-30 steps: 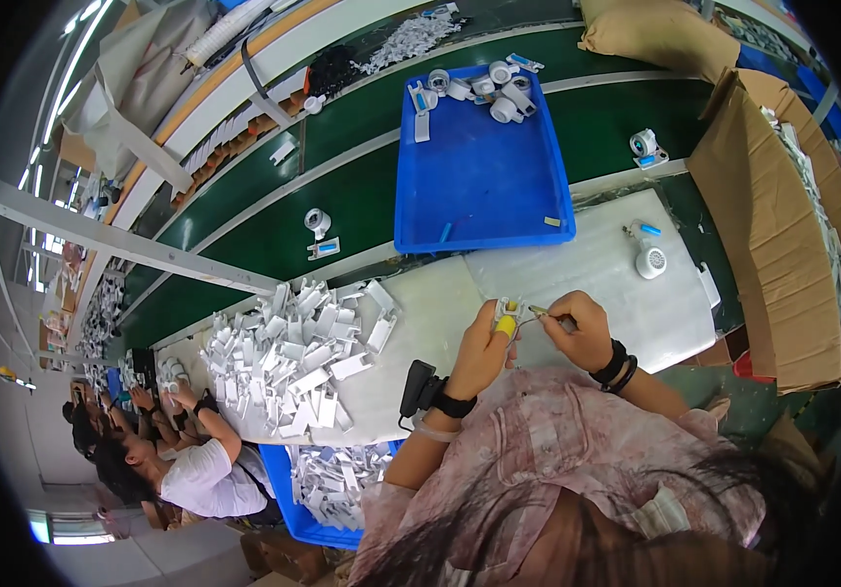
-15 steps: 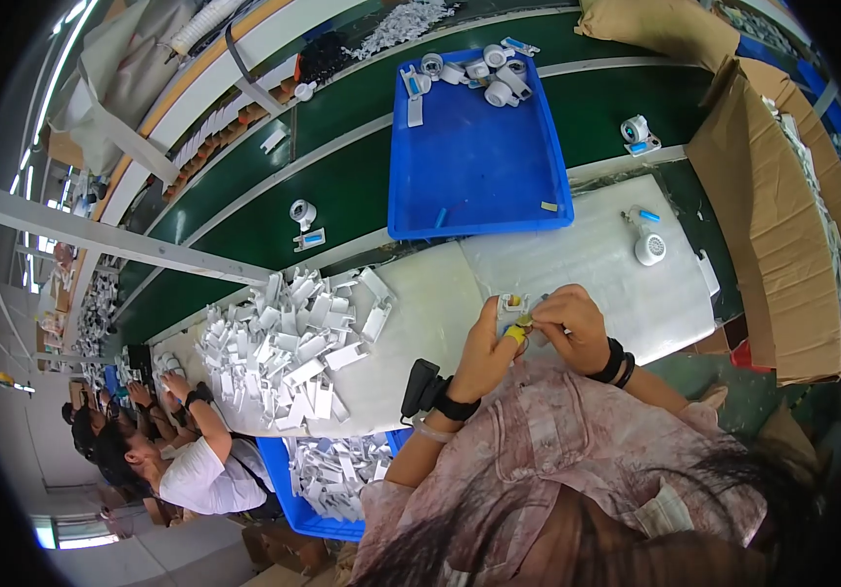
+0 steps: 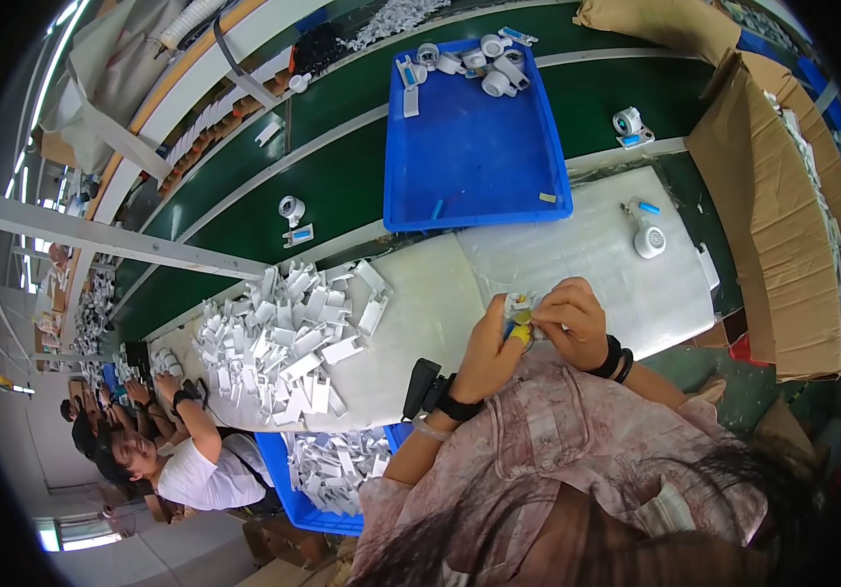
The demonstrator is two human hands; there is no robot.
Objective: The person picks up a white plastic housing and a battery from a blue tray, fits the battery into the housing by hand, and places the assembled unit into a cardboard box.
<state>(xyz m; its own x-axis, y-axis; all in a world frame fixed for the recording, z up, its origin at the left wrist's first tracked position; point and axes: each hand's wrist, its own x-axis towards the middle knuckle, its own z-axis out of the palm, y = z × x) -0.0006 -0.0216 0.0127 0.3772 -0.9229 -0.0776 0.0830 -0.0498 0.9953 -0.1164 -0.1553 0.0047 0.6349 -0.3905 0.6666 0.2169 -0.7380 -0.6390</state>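
Near the table's front edge, my left hand [image 3: 491,347] is closed round a small white plastic part [image 3: 513,300] with something yellowish at its middle. A yellow cover wraps my left thumb tip. My right hand [image 3: 573,328] meets it from the right, thumb and forefinger pinched at the part's edge; what they pinch is too small to make out. Beyond my right hand, a white round-headed unit [image 3: 649,242] with a blue piece wired to it lies on the white table sheet [image 3: 577,259]. Left of my hands spreads a heap of white plastic casings [image 3: 288,338].
A blue tray [image 3: 479,147] with several white units at its far end stands beyond the table. More units [image 3: 291,209] rest on the green belt [image 3: 235,230]. A cardboard box [image 3: 768,225] stands at right, a blue bin [image 3: 279,479] of casings below left. A co-worker [image 3: 210,474] sits at left.
My fingers have shifted slightly about the white part, which stays in my left hand. The whole view has moved a little. The co-worker's head and arm at left have moved.
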